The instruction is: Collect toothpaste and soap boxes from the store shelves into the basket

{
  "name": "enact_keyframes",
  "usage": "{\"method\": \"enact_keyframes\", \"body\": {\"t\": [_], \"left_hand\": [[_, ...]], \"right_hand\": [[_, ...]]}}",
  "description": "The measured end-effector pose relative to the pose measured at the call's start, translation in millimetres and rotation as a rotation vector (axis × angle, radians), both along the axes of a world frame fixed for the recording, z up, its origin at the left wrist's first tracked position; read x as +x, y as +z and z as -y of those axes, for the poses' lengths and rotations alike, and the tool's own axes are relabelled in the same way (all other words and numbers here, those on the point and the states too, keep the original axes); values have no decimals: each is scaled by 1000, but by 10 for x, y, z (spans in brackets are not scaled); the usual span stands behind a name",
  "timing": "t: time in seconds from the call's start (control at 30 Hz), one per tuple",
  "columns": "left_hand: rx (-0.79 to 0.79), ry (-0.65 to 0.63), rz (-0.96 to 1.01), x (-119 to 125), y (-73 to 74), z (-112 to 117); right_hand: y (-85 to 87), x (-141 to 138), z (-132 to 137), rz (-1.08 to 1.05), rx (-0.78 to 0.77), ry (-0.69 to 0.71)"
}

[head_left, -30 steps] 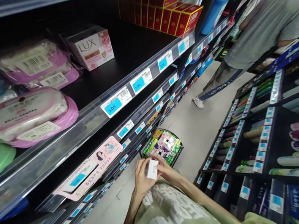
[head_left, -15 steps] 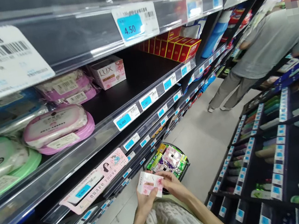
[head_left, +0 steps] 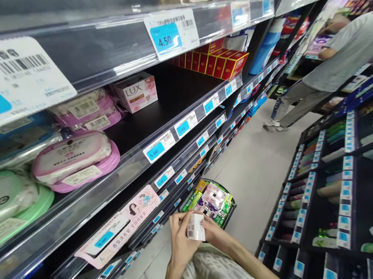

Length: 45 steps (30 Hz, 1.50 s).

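Grey store-aisle flr (head_left: 248, 162) btwn blk shelves (head_left: 175, 96), L fingers (head_left: 178, 223) & R fingers (head_left: 210, 227) tight on white box (head_left: 195, 228)

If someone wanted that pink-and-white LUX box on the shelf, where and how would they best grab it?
Probably near the right end of the pink-and-white LUX box, reaching in from the aisle, thumb on the printed front, fingers over the top to the back. It sits flat, front facing out, with wrapped purple packs close on its left.
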<state>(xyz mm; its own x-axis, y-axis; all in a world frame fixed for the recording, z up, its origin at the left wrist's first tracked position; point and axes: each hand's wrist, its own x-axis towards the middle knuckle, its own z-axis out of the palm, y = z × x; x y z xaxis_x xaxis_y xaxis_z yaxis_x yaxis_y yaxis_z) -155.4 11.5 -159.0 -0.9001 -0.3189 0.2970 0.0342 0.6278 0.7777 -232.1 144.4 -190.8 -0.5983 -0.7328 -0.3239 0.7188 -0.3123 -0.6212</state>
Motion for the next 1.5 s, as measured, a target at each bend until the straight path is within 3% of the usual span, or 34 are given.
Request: {"method": "enact_keyframes", "body": {"t": [0.1,0.23,0.4,0.5,0.63,0.77,0.9,1.0,1.13,1.37,1.5], "left_hand": [[-97,-106,17,-17,51,-24],[-41,-164,47,-49,120,-45],[110,-172,66,-48,132,-24],[123,-124,26,-25,84,37],[12,-71,-95,7,-24,170],[-185,-140,-212,34,-58,264],[-414,-294,-250,77,77,250],[-480,-348,-258,102,212,205],[-497,-340,-267,111,256,182],[-429,-282,-269,125,36,173],[-361,-147,-183,96,-19,130]], "right_hand": [[23,25,-28,98,0,-32],[96,-4,-96,315,-40,-124],[212,-87,-128,373,-151,-38],[240,-109,-84,369,-159,-10],[140,-125,20,284,-41,-129],[4,-145,78,211,90,-92],[65,-156,69,194,3,-97],[182,-156,54,163,-57,-109],[240,-152,49,135,-40,-99],[220,-171,41,144,39,-110],[198,-158,15,154,80,-155]]}}
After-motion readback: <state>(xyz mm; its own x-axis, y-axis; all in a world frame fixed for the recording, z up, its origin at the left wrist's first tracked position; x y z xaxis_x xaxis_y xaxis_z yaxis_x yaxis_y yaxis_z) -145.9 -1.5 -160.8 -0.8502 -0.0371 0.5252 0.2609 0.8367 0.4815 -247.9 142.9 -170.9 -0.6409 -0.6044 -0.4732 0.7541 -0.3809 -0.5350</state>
